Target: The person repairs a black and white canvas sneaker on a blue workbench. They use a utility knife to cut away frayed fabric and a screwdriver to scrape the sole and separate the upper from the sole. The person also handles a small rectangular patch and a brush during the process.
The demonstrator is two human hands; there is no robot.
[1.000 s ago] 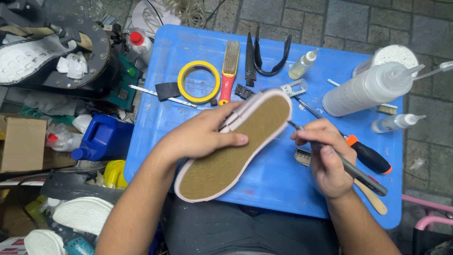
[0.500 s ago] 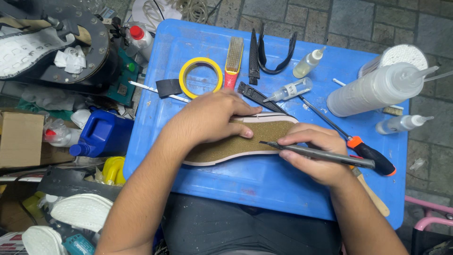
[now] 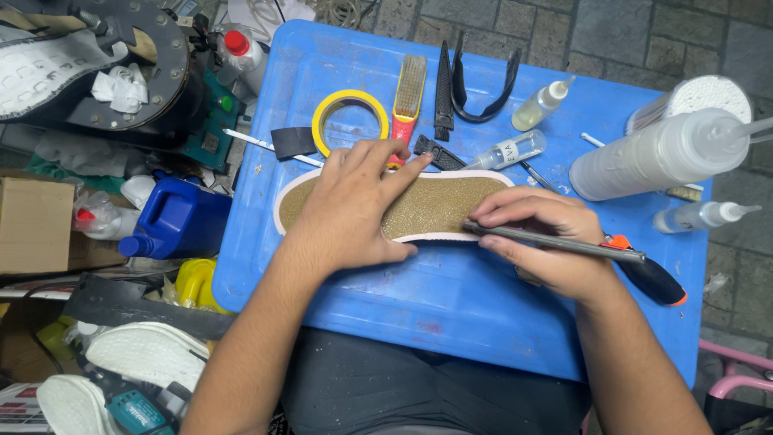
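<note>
Fingers of the left hand (image 3: pixel 354 205) splay flat over the middle of the shoe sole (image 3: pixel 439 205), pinning it tread-up on the blue table (image 3: pixel 451 298); heel end sticks out left of the palm, toe end right of the fingertips. Right hand (image 3: pixel 547 242) pinches a thin metal tool (image 3: pixel 555 240) with a black-and-orange handle, fingers closed round the shaft, tip at the sole's near white edge, probably touching, hard to confirm. Yellow tape roll (image 3: pixel 350 121) and brush (image 3: pixel 409 93) sit just behind the sole.
</note>
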